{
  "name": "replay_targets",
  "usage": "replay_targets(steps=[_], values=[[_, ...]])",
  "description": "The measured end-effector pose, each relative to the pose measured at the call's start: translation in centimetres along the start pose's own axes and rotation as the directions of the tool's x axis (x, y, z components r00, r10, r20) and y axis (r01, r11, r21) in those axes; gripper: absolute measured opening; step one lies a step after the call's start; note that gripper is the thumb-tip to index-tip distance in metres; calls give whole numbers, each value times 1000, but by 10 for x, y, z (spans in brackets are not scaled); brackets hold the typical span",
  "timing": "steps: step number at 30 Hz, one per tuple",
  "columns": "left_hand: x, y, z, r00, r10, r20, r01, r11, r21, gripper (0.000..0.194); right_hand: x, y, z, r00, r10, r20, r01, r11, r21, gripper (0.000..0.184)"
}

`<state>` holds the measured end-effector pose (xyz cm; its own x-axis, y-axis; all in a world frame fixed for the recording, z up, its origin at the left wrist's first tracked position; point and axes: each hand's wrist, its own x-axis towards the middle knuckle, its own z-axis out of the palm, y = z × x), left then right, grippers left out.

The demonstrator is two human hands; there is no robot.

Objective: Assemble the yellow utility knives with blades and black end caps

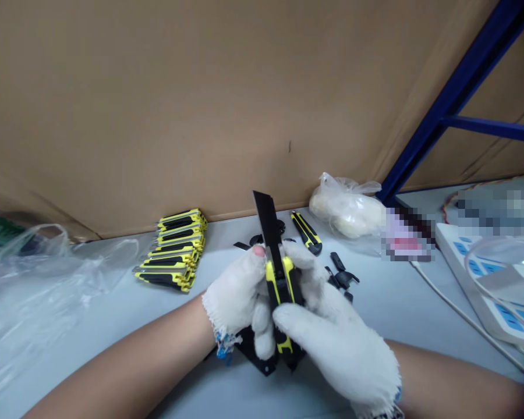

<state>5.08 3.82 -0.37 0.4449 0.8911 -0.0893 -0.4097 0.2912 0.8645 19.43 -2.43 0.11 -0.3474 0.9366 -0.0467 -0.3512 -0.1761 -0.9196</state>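
Both hands wear white knit gloves and together grip one yellow and black utility knife [281,291] at the centre of the view. Its black blade [267,220] sticks up and away from me. My left hand [238,294] wraps the knife's left side, with a bare fingertip showing near the blade's base. My right hand [336,331] closes round the right side and the lower handle. A black flat piece [255,352] shows beneath the hands.
A stack of several yellow and black knives [174,249] lies at the left. One loose knife [306,232] and small black parts [343,273] lie behind the hands. Clear plastic bags [35,279], a white bag [347,206], a power strip [484,279], a cardboard wall and a blue frame [454,93] surround the grey table.
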Motion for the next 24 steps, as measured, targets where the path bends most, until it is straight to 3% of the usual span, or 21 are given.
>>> replay_targets(steps=[2, 6, 9, 12, 14, 19, 21, 24], values=[[8, 4, 4, 998, -47, 51, 48, 999, -23, 60, 8, 1, -6, 999, 54, 7, -54, 998, 16, 12], [28, 5, 4, 994, 107, -37, -107, 994, -7, 31, 27, 1, -16, 993, 93, -78, -83, 989, 125, 31], [39, 0, -6, 970, 233, -71, -226, 970, 89, 22, 35, -2, -21, 984, 122, -130, -95, 976, 194, 42], [41, -1, -13, 949, 289, -130, -263, 947, 185, 20, 39, -3, -24, 987, 90, -135, -64, 982, 180, 43], [39, 1, -12, 958, 243, -149, -214, 958, 191, 23, 41, -2, -27, 987, 61, -146, -35, 984, 175, 39], [35, 4, -9, 994, 107, -30, -102, 984, 148, 30, 48, 1, -36, 987, 102, -128, -89, 991, 103, 34], [38, 2, -13, 984, 168, -53, -150, 956, 251, 29, 51, 1, -38, 986, 83, -141, -68, 992, 107, 32], [43, 1, -23, 932, 349, -98, -256, 824, 505, 30, 53, -2, -37, 980, 50, -193, -23, 990, 138, 33]])
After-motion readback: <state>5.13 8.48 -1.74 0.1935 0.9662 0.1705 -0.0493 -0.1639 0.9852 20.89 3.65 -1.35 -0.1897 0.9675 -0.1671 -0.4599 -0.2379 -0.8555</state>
